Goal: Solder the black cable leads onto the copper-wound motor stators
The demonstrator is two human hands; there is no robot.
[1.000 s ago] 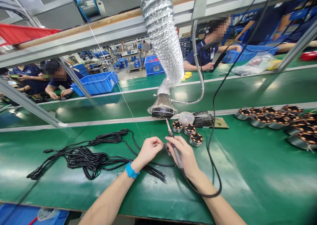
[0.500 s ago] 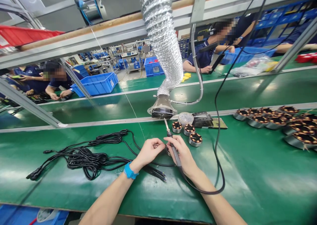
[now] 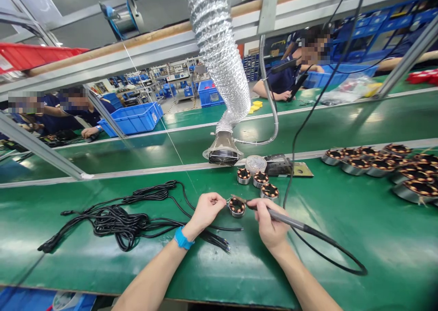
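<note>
My left hand (image 3: 208, 210), with a blue band at the wrist, is closed in a pinch on a thin wire (image 3: 226, 203) at the left edge of a copper-wound stator (image 3: 237, 207). Whether this wire belongs to the stator or comes from the spool is hard to see. In my right hand (image 3: 272, 224) is a soldering iron (image 3: 287, 218), held like a pen and pointing left. Its tip is just above the stator's upper rim, close to my left fingertips. Several black cables (image 3: 119, 222) lie left of my hands, their stripped ends passing under my left wrist.
A fume duct hood (image 3: 224, 149) hangs beyond the hands. Three stators (image 3: 260, 179) stand near a round tin (image 3: 255, 164); several more (image 3: 383, 165) sit at right. A strand runs down from a spool (image 3: 126, 21). The iron's cord (image 3: 342, 256) loops at right. Co-workers sit opposite.
My right hand has moved right and turned the soldering iron from pointing up and away to pointing left over the stator, which is now uncovered. My left hand has barely moved.
</note>
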